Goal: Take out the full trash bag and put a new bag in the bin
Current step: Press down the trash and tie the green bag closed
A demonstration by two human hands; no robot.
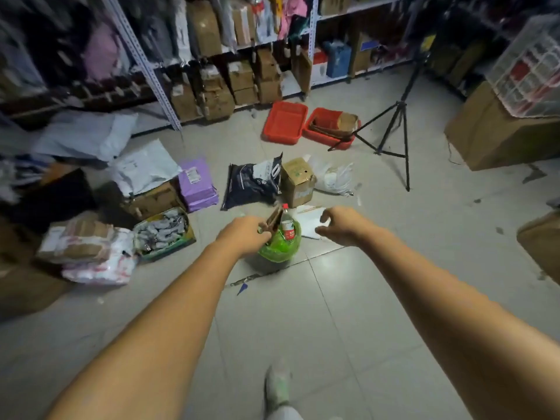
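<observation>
A small bin lined with a green trash bag (280, 247) stands on the tiled floor in the middle of the view. A plastic bottle (287, 222) with a red cap and some brown cardboard (274, 219) stick out of it. My left hand (247, 234) is at the bag's left rim, fingers curled on its edge by the cardboard. My right hand (339, 224) hovers to the right of the bin with curved fingers and holds nothing. White paper (309, 222) lies on the floor under that hand.
Parcels, a purple packet (197, 184), a dark bag (253, 181) and a small carton (297, 180) lie beyond the bin. Two red trays (285, 122) and a black tripod (391, 131) stand further back. Shelving lines the far wall. Big cartons (491, 131) sit right.
</observation>
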